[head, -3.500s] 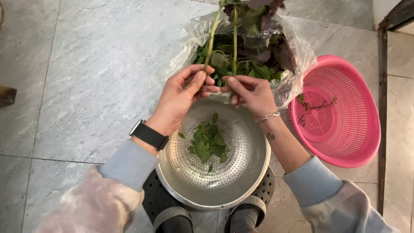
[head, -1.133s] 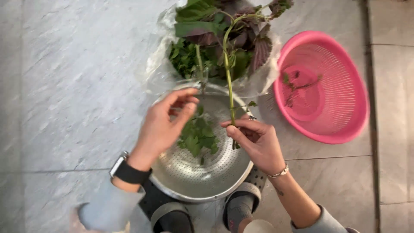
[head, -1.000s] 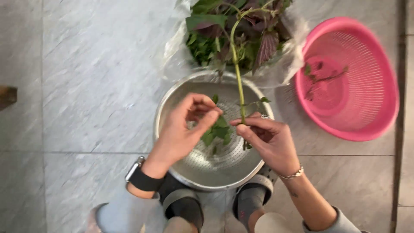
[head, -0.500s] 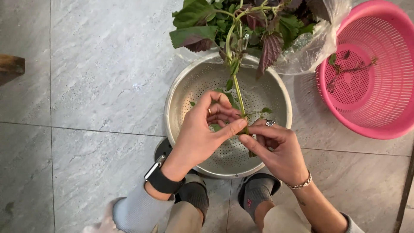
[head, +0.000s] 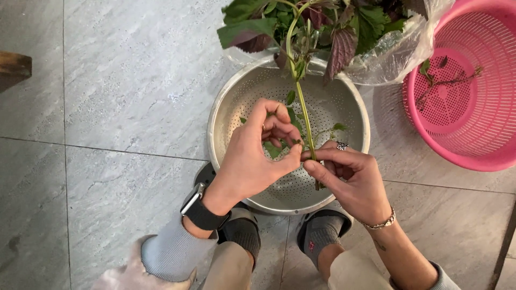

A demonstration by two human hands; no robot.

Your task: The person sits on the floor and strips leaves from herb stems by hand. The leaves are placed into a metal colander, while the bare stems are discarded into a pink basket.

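A long green leafy stem runs from the greens at the top down over a perforated metal colander. My right hand grips the stem's lower part between thumb and fingers. My left hand, with a dark watch on its wrist, pinches a small shoot on the stem right beside the right thumb. A few picked green leaves lie in the colander, partly hidden by my left hand.
A clear plastic bag of green and purple leafy stalks lies beyond the colander. A pink plastic basket with a bare stem stands at the right. A brown wooden piece sits at the left edge. Grey floor tiles lie all around.
The stem has been drawn out of the bag and down over the colander. My left hand has moved from the leaves to the stem, meeting my right hand.
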